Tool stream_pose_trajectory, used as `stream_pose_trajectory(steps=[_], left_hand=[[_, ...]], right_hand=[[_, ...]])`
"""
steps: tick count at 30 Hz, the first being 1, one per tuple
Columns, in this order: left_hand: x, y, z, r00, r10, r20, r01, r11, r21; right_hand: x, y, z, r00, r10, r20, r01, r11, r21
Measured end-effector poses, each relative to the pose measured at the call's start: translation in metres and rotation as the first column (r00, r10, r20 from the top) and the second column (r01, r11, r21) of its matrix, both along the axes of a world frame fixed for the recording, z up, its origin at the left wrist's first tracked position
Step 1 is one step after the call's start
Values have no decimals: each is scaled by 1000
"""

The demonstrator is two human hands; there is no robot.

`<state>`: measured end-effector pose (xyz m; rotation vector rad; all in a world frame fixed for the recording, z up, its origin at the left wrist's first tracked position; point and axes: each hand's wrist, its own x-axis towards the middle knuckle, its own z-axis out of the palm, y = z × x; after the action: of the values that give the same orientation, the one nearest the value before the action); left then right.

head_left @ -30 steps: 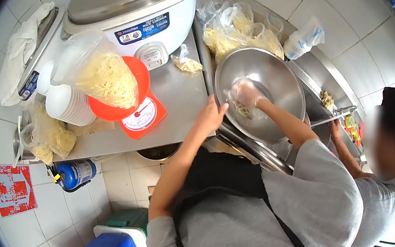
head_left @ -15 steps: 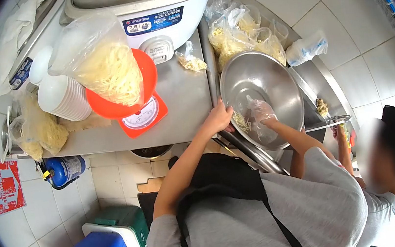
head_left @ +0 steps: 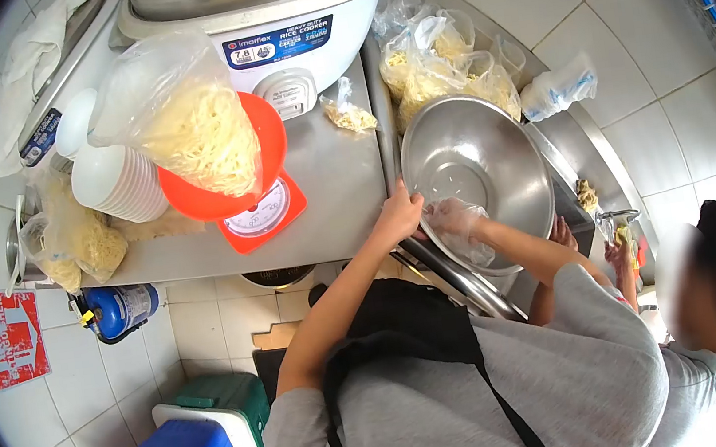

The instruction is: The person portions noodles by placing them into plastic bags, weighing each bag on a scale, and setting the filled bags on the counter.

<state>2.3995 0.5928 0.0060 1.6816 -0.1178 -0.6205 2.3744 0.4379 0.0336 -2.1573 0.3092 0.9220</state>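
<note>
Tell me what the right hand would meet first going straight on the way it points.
The metal bowl, it seems: its inner wall near the left hand. The right hand may already touch it; depth is unclear.

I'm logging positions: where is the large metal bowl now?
In the head view, the large metal bowl is right of centre, just below the bagged noodles, with the left hand at its left rim and the right hand inside.
</note>
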Motion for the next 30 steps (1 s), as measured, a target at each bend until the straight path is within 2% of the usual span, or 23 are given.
stream_pose_trajectory(steps=[1,3,4,5,6,7,8,9,11,15,17,19,21,22,23,24,25,26,27,28,29,30], left_hand=[[1,0,-2,1000,-7,-20,6,1000,-31],[3,4,2,999,-31,-13,30,998,-59],[-1,7,6,997,-31,-67,22,991,-130],[-5,10,11,992,-34,-119,9,980,-201],[-8,15,23,985,-40,-170,-7,963,-269],[-8,21,31,972,-49,-228,-8,969,-246],[-9,29,39,957,-56,-286,-8,975,-221],[-8,38,47,938,-61,-341,-7,981,-195],[-11,60,63,955,-40,-294,-28,974,-224],[-27,103,95,984,88,-154,-130,949,-288],[-39,128,121,983,160,86,-134,958,-253],[-58,150,161,908,272,320,-200,950,-239],[-68,178,199,744,361,563,-297,933,-205],[-70,191,220,650,436,622,-454,880,-141],[-72,202,238,526,486,698,-585,802,-117],[-68,214,256,421,432,798,-689,724,-28],[-60,227,269,320,349,881,-786,617,41],[-52,238,274,271,275,922,-808,586,62],[-43,248,279,224,196,955,-830,552,81],[-33,259,282,287,153,946,-816,556,157],[-23,269,281,349,111,931,-798,556,233],[-13,275,282,409,71,910,-776,552,306]], right_hand=[[2,-2,-3,1000,-20,-18,21,999,46],[8,-5,6,997,-17,-80,17,1000,10],[9,-6,11,993,-14,-114,14,1000,-8],[8,-22,-1,992,-22,-128,56,961,270],[6,-51,-26,990,-25,-142,97,845,526],[3,-79,-52,987,-22,-158,133,659,740],[2,-91,-64,985,-14,-173,163,419,893],[5,-89,-53,963,-114,-244,266,542,797],[14,-73,7,886,-332,-324,461,712,530],[35,-76,46,919,-378,-108,351,662,663],[44,-61,79,894,-444,-57,340,589,733],[65,-52,109,952,-306,13,158,528,835],[105,-52,123,993,-118,22,23,365,931],[118,-32,134,921,-120,371,-317,320,893],[133,-5,155,805,-28,593,-555,317,769],[147,21,176,636,24,772,-746,278,606],[163,45,198,555,98,826,-811,287,511],[179,70,220,464,167,870,-868,283,409],[174,100,243,581,142,802,-799,290,527],[169,131,265,687,108,718,-713,291,638],[154,161,288,885,85,458,-464,250,850],[158,187,297,953,69,296,-304,203,931]])
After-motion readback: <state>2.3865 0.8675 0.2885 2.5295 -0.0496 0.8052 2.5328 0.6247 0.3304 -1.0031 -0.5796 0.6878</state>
